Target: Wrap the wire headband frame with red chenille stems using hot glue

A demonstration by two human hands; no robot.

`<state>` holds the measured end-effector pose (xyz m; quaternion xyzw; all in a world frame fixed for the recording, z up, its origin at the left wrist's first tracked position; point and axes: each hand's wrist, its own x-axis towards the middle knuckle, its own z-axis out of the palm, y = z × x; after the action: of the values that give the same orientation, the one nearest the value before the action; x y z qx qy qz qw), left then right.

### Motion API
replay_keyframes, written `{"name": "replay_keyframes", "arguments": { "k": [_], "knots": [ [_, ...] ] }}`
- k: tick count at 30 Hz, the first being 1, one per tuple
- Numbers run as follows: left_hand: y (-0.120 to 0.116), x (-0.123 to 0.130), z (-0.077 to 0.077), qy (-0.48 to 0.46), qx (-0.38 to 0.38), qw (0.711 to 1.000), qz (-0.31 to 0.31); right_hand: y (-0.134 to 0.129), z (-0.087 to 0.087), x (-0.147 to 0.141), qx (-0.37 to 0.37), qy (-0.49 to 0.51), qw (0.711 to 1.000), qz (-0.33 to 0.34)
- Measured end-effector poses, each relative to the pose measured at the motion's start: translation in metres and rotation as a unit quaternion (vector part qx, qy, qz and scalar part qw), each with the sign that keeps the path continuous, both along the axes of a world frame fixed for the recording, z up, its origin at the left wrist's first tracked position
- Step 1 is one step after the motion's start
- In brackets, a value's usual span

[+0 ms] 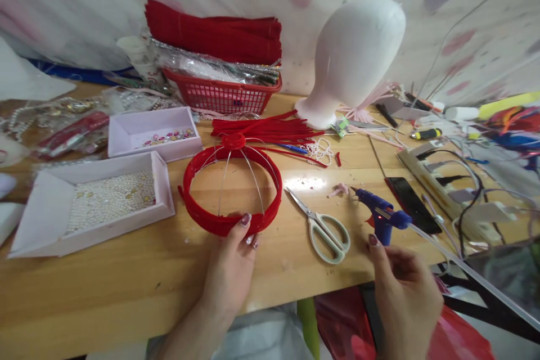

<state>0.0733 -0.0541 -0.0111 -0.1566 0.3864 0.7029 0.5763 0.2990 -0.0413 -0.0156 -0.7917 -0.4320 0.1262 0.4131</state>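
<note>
My left hand (233, 259) grips the near edge of a round red frame (219, 227), thumb on top of the band. Thin wires rise from the band to a red disc at its top. At the right, my right hand (400, 281) has its fingers curled beside the handle of a blue glue gun (383, 215); whether it touches the handle is unclear. A small red light shows on the glue gun, and a clear stick runs out of its back. Between the two hands lie scissors (329, 236) with pale handles.
White trays of pearls (164, 211) and gems (152, 118) sit left. Behind are a red basket (228, 98), red strips (270, 128) and a white foam head (358, 45). A phone (411, 205) and power strip (447, 197) lie right.
</note>
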Motion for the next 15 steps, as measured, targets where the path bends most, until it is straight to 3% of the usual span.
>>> {"name": "replay_keyframes", "arguments": {
  "k": [2, 5, 10, 13, 15],
  "knots": [
    [-0.001, 0.001, -0.001, -0.003, -0.002, 1.000, 0.002, 0.009, -0.005, 0.019, -0.020, -0.041, 0.998, -0.051],
    [-0.002, 0.001, -0.004, -0.004, 0.012, 1.000, 0.002, 0.030, -0.012, 0.038, -0.025, -0.103, 0.994, -0.019],
    [-0.001, 0.000, -0.005, -0.012, 0.006, 1.000, 0.002, 0.064, -0.009, 0.044, -0.111, -0.130, 0.984, 0.048],
    [0.000, 0.000, -0.004, -0.028, -0.003, 1.000, 0.007, 0.063, 0.000, 0.034, -0.070, -0.116, 0.990, 0.032],
    [0.001, 0.001, -0.004, -0.031, 0.001, 0.999, 0.008, 0.049, 0.005, 0.020, -0.008, -0.037, 0.999, 0.033]
  ]
}}
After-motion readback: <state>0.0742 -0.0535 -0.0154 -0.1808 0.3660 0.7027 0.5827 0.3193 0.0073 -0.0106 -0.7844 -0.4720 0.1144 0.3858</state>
